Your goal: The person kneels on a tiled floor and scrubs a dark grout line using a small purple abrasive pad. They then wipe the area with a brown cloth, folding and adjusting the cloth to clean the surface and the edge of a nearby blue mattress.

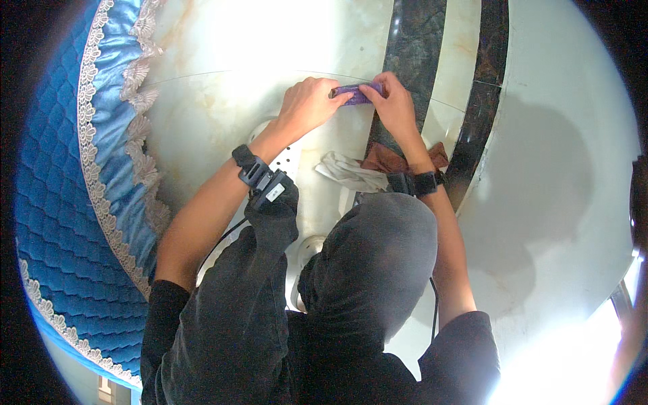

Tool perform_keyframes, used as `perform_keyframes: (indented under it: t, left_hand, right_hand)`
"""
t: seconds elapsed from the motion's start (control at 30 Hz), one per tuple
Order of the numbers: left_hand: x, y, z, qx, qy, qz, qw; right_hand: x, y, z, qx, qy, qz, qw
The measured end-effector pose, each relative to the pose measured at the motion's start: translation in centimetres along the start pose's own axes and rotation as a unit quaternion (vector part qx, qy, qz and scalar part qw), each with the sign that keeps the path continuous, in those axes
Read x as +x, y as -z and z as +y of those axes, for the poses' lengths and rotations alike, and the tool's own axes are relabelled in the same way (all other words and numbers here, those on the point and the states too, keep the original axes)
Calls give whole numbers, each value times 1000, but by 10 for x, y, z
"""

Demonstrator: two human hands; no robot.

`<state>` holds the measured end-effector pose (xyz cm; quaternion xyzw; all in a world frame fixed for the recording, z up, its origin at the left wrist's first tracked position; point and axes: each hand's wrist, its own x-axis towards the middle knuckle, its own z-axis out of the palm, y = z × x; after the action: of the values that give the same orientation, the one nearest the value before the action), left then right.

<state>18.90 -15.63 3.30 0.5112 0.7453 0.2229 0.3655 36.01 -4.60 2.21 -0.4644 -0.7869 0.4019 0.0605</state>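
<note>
Between my two hands is a small purple bundle (354, 95), which looks like rolled or folded cloth. My left hand (309, 104) pinches its left end, and my right hand (391, 104) grips the right end with the thumb laid across it. Fingers partly cover both ends. Below my hands, by my right wrist, a crumpled white cloth (351, 173) lies on the floor beside a brown cloth (385, 159). Each wrist wears a black strap with a small device.
A bed with a blue quilted, lace-edged cover (81, 175) stands on the left. Pale glossy floor tiles (202, 115) meet a dark tile band (413, 61), and a white wall (553, 88) rises on the right. My knees are bent in dark trousers (378, 263). A white perforated object (286, 156) is partly hidden.
</note>
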Motion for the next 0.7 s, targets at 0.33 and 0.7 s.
perform_keyframes:
  t: [0.33,0.7]
  left_hand:
    - [-4,-25,3,238,-263,27,934]
    - [12,-30,5,206,-225,70,950]
  right_hand:
    - [20,-18,-20,-241,132,172,946]
    - [64,-27,-7,-103,257,171,946]
